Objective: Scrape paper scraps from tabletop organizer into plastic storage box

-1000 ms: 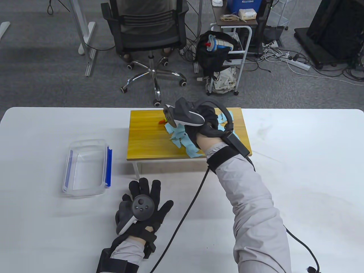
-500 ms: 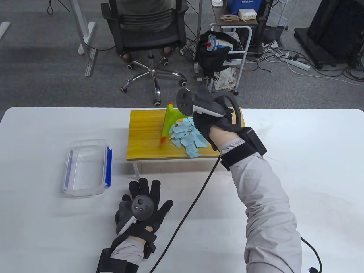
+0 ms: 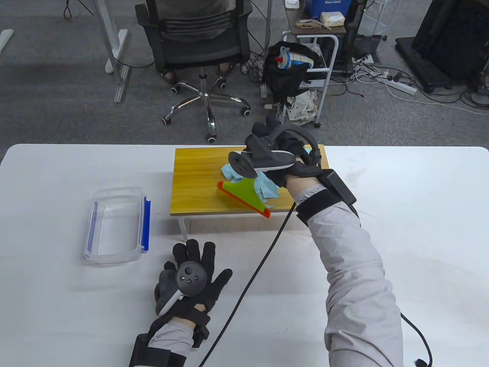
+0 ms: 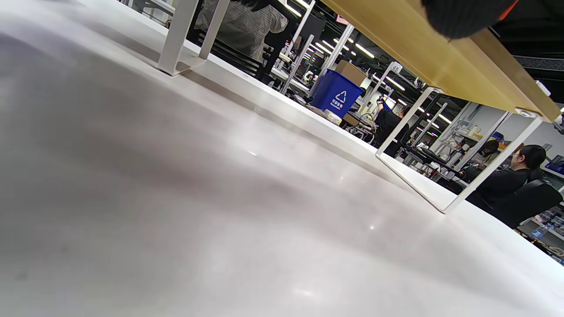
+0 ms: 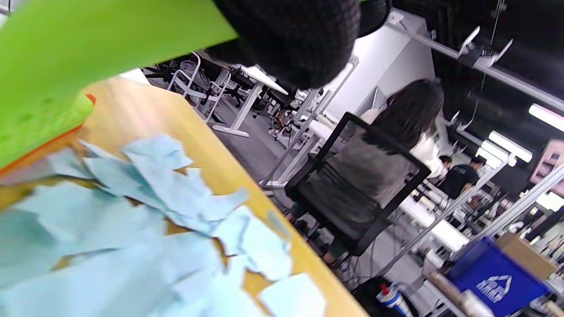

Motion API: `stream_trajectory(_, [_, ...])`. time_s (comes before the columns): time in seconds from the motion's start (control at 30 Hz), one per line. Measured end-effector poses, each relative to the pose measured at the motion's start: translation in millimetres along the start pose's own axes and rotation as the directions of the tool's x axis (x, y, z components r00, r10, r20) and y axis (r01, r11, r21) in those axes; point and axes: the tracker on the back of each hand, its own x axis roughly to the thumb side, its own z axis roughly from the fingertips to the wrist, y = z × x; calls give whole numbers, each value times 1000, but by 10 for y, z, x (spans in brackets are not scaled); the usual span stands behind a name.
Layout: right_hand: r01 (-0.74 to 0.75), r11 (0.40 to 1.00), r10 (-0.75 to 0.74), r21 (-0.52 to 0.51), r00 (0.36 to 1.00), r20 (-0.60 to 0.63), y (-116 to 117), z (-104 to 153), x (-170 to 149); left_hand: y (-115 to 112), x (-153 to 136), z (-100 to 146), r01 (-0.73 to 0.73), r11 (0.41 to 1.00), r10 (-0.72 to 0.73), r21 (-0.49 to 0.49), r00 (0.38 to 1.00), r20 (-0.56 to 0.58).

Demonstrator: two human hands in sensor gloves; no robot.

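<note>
The wooden tabletop organizer (image 3: 198, 179) stands at the table's middle back, with light blue paper scraps (image 3: 263, 185) heaped on its right half; they also show in the right wrist view (image 5: 145, 229). My right hand (image 3: 282, 160) grips a green scraper (image 3: 244, 193) with an orange blade edge, its blade along the front right of the scraps. The green scraper fills the upper left of the right wrist view (image 5: 66, 57). The clear plastic storage box (image 3: 114, 225) with blue clips sits left of the organizer. My left hand (image 3: 191, 275) rests flat on the table, fingers spread, holding nothing.
The organizer stands on white metal legs (image 4: 423, 176) with a gap beneath it. A black cable (image 3: 252, 275) runs from my right wrist across the table. An office chair (image 3: 198, 49) and a cart (image 3: 309, 76) stand beyond the table's far edge.
My right hand turned the scraper from the scraps' left side to their front right and lowered it. The scraps are bunched closer under the hand. The left hand has not moved.
</note>
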Motion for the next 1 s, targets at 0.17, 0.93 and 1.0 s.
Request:
stream_trajectory(0.17, [-52, 996, 52, -68, 999, -12, -21, 53, -58, 5, -3, -1, 0, 1000, 0, 4, 1000, 2])
stream_trajectory(0.93, [385, 906, -307, 174, 883, -355, 395, -12, -130, 10, -8, -5, -22, 1000, 22, 4, 1000, 13])
stream_trajectory(1.0, [375, 908, -288, 188, 883, -372, 400, 28, -174, 9, -14, -7, -25, 1000, 25, 4, 1000, 10])
